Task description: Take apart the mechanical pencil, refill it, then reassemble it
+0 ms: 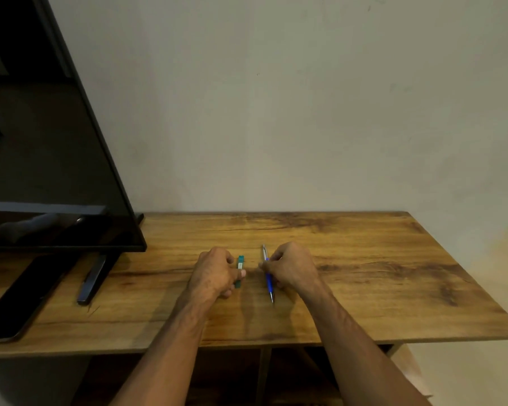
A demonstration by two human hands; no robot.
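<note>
A blue mechanical pencil [269,281] with a silver upper half lies on the wooden table [364,288], tip toward me. My right hand [291,268] curls around its middle, fingers on the barrel. A small green lead case [240,268] with a white label lies just left of it. My left hand [214,272] rests over the case, fingers touching its side. Both forearms reach in from the bottom edge.
A black monitor [42,142] stands at the left on a dark foot [93,279]. A dark flat tablet or phone [21,300] lies at the left front. The table's right edge and front edge are close by, and a plain wall stands behind.
</note>
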